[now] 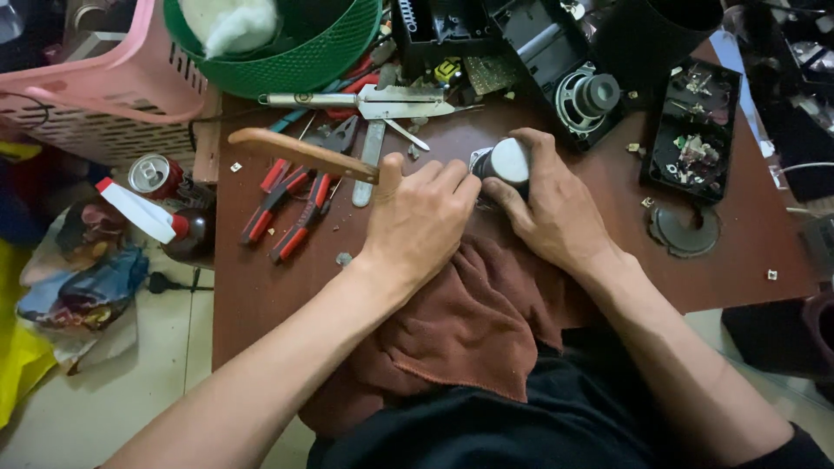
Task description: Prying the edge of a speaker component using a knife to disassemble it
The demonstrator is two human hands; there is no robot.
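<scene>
My left hand (417,217) is closed around a tool with a curved wooden handle (300,154) that sticks out to the left; its working end is hidden under my fingers. My right hand (552,204) grips a small cylindrical speaker part (504,162), dark with a pale round top, on the brown table (261,287). Both hands meet over this part, just above a brown cloth (473,317) that drapes from the table edge onto my lap.
Red-handled pliers (287,200), a metal cleaver (382,102) and other tools lie left of my hands. A green basket (287,61) and pink basket (113,82) sit at back left. A loose speaker (586,97), black tray of small parts (695,130) and round disc (685,230) lie right.
</scene>
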